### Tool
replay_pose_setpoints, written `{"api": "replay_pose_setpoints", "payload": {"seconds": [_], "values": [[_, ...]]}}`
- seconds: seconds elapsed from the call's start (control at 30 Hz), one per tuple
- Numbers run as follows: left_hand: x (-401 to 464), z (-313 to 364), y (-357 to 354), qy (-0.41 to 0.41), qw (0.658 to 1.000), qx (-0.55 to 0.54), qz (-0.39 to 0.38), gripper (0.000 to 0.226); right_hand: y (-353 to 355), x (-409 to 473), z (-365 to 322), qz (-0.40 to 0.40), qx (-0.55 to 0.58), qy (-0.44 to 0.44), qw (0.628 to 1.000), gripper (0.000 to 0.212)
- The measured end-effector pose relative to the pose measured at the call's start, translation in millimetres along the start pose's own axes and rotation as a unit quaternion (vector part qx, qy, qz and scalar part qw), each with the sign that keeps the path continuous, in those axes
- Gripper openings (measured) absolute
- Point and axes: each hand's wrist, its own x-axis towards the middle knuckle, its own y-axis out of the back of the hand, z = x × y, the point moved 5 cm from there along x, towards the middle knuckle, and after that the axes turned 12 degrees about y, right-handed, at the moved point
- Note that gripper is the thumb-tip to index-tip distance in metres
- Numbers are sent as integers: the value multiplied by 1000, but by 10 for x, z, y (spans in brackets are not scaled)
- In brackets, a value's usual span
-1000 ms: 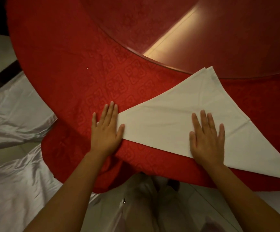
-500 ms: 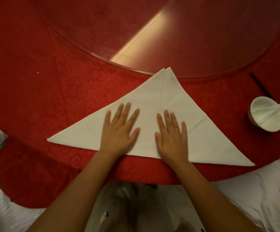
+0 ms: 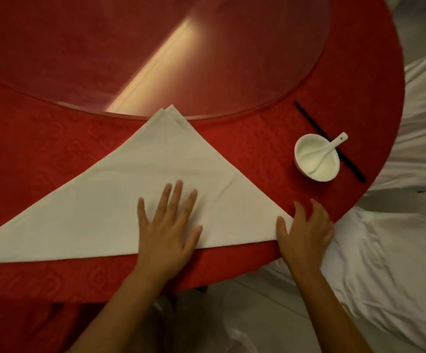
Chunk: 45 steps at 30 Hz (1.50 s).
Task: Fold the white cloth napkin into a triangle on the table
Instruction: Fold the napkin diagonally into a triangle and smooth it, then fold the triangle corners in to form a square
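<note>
Napkin (image 3: 140, 189), white cloth: lies as a flat triangle on the red table (image 3: 41, 154), apex touching the glass turntable (image 3: 207, 59). My left hand (image 3: 167, 230) presses flat and open on it; my right hand (image 3: 306, 233) rests spread over its right corner, gripping nothing.

The napkin (image 3: 140, 189)'s left corner runs off the picture's left edge, and its right corner lies under the right hand (image 3: 305, 231). The bowl (image 3: 317, 161) covers the middle of a black stick (image 3: 311, 123), perhaps chopsticks. The desk (image 3: 41, 154) is cropped at top and left.
</note>
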Motion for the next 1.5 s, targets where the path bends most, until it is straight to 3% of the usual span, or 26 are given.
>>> {"api": "replay_pose_setpoints", "payload": {"seconds": [0.13, 0.3, 0.47, 0.6, 0.73, 0.87, 0.97, 1.03, 1.17, 1.3, 1.5], "values": [[-22, 190, -248, 1, 999, 44, -20, 64, 83, -80, 229, -9, 5, -2, 1000, 30], [-23, 163, -277, -10, 999, 49, -19, 64, 77, 19, 359, -88, 24, 23, 996, 18], [-28, 181, -262, 1, 999, 51, -17, 66, -9, 83, 471, -173, 227, -11, 958, 19], [-33, 164, -285, 7, 999, 39, -28, 70, 14, 137, 475, -237, 247, 35, 939, 11], [-70, 157, -262, -9, 999, 37, -31, 81, 332, 250, 303, -172, 416, 45, 892, 36], [-184, 168, -235, -18, 1000, -3, -15, 85, 776, 446, -80, -143, 502, 136, 842, 26], [-296, 137, -184, 15, 994, -99, 40, 66, 1023, 635, -426, -146, 557, 193, 794, 34], [-390, 82, -142, 31, 974, -189, 117, 45, 1080, 807, -684, -138, 566, 224, 781, 32], [-485, -9, -121, 73, 931, -306, 187, 19, 967, 1184, -1255, -101, 549, 240, 794, 16], [-483, -44, -117, 82, 927, -317, 184, 9, 713, 1432, -1728, -96, 524, 268, 803, 17], [-476, -49, -94, 109, 928, -302, 188, 11, 275, 1729, -2087, -112, 450, 257, 848, 21]]}}
